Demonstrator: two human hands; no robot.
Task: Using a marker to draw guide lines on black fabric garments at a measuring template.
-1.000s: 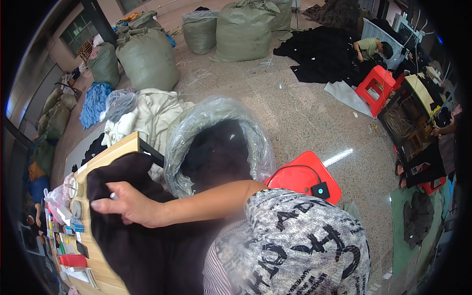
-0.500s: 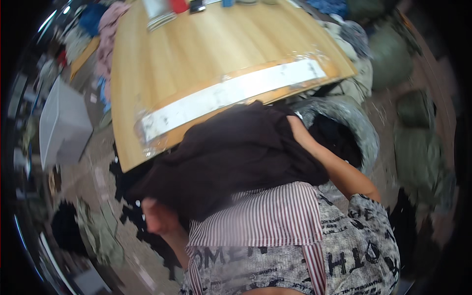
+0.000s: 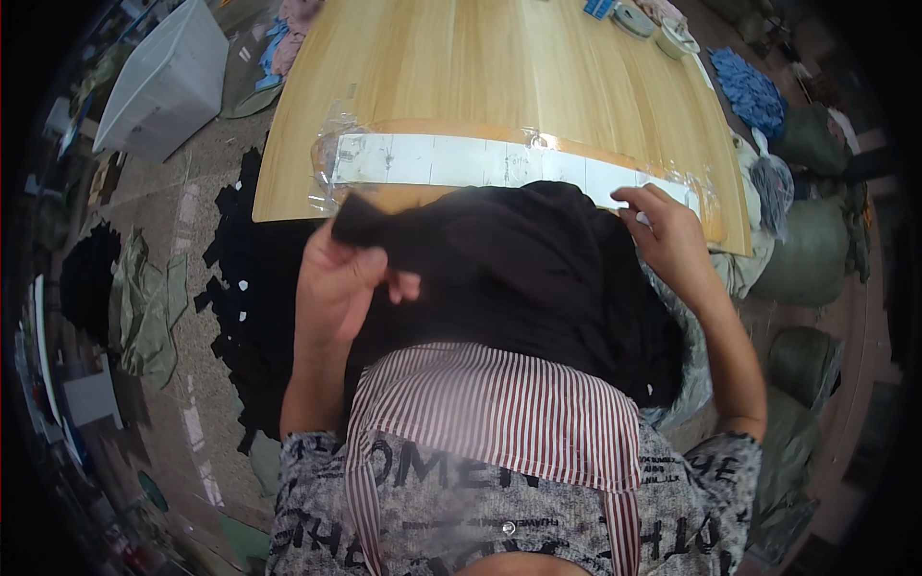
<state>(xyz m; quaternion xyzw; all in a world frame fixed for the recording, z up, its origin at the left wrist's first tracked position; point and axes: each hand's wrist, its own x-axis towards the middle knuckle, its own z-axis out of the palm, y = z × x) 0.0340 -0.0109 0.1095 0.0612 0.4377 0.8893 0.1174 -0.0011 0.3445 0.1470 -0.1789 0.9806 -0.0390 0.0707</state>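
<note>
1 cloth edge (image 3: 360,220) pinched, L fingers (image 3: 371,261); R fingers (image 3: 659,203) clasp white bit (image 3: 642,219) nr table edge (image 3: 728,237)

The camera rides on my head, the left one of a pair worn side by side; it looks steeply down over my own chest and faces outward across the table (image 3: 461,67), which runs out of sight on the far side; my printed shirt (image 3: 432,518) and striped apron (image 3: 499,413) lie nearest; just beyond them, close and about central, come my left hand (image 3: 341,278), my right hand (image 3: 663,230) and the dark cloth (image 3: 499,259); the fisheye reaches wide, left to the white bin (image 3: 163,96) and right to the sacks (image 3: 807,254), bending straight edges toward a dark, rounded rim.
</note>
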